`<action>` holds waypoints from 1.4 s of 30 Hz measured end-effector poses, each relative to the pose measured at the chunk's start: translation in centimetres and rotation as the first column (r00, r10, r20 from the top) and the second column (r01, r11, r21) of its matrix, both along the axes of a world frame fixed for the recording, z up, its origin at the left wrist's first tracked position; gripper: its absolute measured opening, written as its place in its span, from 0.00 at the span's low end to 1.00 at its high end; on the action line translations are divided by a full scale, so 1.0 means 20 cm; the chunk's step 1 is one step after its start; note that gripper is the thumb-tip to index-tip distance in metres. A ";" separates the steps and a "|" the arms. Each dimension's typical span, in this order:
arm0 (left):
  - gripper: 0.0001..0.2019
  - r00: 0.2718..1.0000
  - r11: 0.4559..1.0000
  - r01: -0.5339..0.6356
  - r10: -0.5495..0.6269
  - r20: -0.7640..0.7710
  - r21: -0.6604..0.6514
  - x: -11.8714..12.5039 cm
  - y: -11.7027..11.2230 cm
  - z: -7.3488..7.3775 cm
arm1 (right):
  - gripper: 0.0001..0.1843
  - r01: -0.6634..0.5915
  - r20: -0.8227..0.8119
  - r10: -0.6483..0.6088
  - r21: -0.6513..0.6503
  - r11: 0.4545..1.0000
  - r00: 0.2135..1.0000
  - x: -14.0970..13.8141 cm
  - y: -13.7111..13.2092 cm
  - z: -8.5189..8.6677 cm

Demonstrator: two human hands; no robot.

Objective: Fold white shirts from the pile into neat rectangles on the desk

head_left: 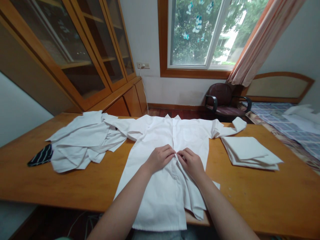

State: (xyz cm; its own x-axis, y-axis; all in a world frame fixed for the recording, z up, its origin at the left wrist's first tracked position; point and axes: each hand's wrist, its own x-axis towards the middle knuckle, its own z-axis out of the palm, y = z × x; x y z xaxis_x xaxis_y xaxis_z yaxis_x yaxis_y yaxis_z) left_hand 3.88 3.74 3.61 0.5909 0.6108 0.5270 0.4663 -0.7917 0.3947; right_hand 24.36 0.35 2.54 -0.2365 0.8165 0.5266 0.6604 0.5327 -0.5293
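A white long-sleeved shirt (pixel 152 196) lies spread on the table, collar at the far side and hem hanging over the near edge. My left hand (pixel 162 158) and my right hand (pixel 191 161) meet at the middle of its front opening. Both pinch the placket edges between the fingertips; a button there is too small to make out. Above the hands the front lies together, while below them the right panel falls in loose folds. One sleeve reaches left to the pile, the other bends at the right.
On the wooden table (pixel 75 186), a heap of white garments (pixel 80 140) lies left beside a dark striped cloth (pixel 41 156). A folded white garment (pixel 250 151) rests at right. Beyond are a glass-door cabinet (pixel 87 43), an armchair (pixel 220 100) and a bed (pixel 280 115).
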 end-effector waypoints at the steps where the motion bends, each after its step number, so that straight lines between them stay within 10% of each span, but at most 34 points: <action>1: 0.08 1.000 1.000 -0.001 0.001 -0.001 -0.002 0.00 0.00 0.00 | 0.09 0.000 0.001 0.000 0.002 1.000 1.000 0.00 0.00 0.00; 42: 0.07 0.999 1.000 -0.027 0.026 0.037 0.011 0.02 0.02 -0.04 | 0.09 0.005 -0.072 -0.006 -0.013 1.000 0.997 -0.01 -0.01 0.01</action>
